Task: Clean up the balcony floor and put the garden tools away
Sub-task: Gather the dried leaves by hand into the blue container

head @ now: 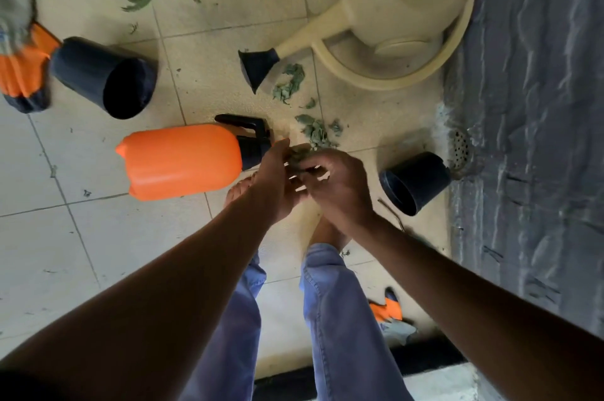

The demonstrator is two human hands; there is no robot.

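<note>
Early stage of the clean-up. The left hand [277,178] and right hand [336,184] meet above the tiled floor [98,237], fingers curled round a small clump of leaves [299,155]. Loose leaf litter [313,129] remains just beyond them. The orange sprayer [183,162], watering can [392,14] and two black pots [108,76] [415,181] lie about, not yet put away.
</note>
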